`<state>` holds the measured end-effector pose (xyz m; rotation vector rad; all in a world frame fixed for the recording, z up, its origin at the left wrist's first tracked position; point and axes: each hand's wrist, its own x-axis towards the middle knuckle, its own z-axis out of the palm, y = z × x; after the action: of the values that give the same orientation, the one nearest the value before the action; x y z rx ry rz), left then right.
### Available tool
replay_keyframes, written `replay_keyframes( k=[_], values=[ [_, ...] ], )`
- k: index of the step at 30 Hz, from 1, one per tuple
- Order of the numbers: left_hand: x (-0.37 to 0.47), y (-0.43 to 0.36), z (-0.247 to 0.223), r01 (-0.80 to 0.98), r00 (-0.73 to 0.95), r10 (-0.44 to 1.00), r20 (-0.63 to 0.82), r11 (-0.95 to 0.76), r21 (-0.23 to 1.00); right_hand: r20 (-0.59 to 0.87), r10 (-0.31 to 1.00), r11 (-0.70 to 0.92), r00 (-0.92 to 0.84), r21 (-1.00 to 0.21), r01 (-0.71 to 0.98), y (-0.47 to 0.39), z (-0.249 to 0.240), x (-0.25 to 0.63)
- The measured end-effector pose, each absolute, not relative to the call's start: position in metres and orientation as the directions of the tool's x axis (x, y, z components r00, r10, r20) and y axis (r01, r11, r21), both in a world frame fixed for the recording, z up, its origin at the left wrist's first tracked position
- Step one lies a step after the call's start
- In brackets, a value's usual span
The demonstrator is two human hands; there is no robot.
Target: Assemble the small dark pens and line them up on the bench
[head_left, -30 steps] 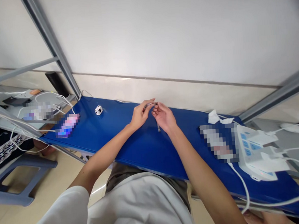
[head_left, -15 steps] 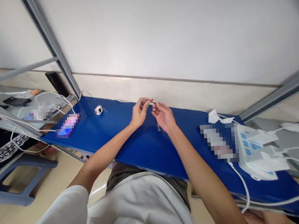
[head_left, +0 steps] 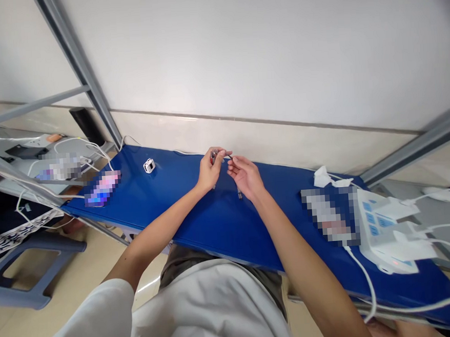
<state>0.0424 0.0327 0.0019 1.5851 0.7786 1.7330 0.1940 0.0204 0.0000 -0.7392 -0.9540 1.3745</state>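
Observation:
My left hand is closed, with thumb and fingers pinching a thin dark piece; a bit of red and grey shows inside the grip. From the right, my right hand pinches the other end of that dark piece between thumb and forefinger, its other fingers loosely curled. Both hands are just above the blue tabletop, near its back edge. Below my right palm a small dark, metal-tipped piece shows; whether it hangs or lies on the table I cannot tell.
Left on the table are a small white-and-black object and a blurred-out phone. On the right stand a white power strip with plugs and cables, crumpled tissue and a blurred-out device. A person sits far left by a grey stool.
My hands stay almost in place, still pinching the thin dark piece, with only slight finger movement. At the far left, the seated person's dark patterned clothing has shifted a little.

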Motion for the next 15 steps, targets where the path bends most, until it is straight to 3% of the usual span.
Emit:
replay_keyframes(
  k=[11, 15],
  values=[
    [0.0431, 0.0388, -0.0039, -0.072, 0.024, 0.804, 0.594, -0.591, 0.803, 0.155, 0.987, 0.120, -0.044, -0.890, -0.440, 0.0202, -0.0006, 0.1933],
    [0.0437, 0.0386, -0.0018, -0.126, 0.020, 0.856, 0.516, -0.510, 0.851, 0.164, 0.986, 0.128, -0.041, -0.879, -0.459, 0.0209, -0.0007, 0.1934]
  ],
)
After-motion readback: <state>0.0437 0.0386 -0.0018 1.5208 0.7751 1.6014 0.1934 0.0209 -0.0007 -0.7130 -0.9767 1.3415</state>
